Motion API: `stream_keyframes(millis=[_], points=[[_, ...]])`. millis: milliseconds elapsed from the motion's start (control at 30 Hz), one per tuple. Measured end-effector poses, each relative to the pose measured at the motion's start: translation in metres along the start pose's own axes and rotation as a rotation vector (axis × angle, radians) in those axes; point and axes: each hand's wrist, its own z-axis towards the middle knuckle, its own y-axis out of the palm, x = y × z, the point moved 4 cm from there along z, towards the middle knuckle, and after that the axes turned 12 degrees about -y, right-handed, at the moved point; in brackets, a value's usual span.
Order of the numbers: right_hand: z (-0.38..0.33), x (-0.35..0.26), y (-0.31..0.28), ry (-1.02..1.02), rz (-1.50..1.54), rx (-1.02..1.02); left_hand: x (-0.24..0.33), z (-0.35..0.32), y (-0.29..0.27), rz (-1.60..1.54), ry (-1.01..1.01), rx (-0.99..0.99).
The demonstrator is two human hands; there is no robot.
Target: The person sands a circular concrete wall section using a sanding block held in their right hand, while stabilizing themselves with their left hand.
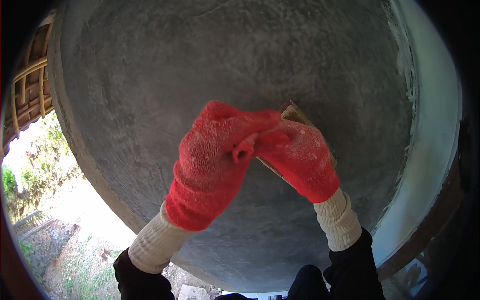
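Both my hands wear red knit gloves with cream cuffs, dusted with pale powder. My right hand [305,150] is closed on a wooden float [298,115], whose flat board lies against a dark grey plastered wall [150,65]. The glove hides the float's handle. Against the right hand's fingers, my left hand [215,145] is folded, its fingers reaching over them toward the board's upper edge. A loose, curled glove tip sticks out between the two hands. Whether the left fingers grip the float or only the other hand is hidden.
A pale strip of wall [435,125] borders the plaster on the right, with a rough seam. Along the left runs the plaster's edge [75,125]. Beyond it show a bamboo-framed roof [32,80] and sunlit ground with plants. My knee [307,282] is at the bottom.
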Motion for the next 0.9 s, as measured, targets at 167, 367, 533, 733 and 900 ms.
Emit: stream_keyframes(millis=[167, 367, 533, 733, 900], points=[[-0.001, 0.018, 0.000, -0.362, -0.155, -0.152, -0.012, 0.001, 0.008, -0.743, -0.424, -0.018], [0.008, -0.009, -0.001, -0.124, 0.519, -0.151, -0.023, -0.002, -0.004, -0.518, -0.553, 0.278], [0.020, -0.013, 0.007, -0.079, 0.655, -0.156, -0.031, -0.062, 0.036, -0.683, -0.739, 0.237], [0.008, -0.012, -0.010, -0.539, -0.011, 0.163, -0.044, -0.064, 0.097, -0.639, -0.683, 0.157], [-0.030, -0.004, 0.005, -0.237, -1.130, 0.008, -0.033, -0.058, 0.089, -0.730, -0.766, 0.160]])
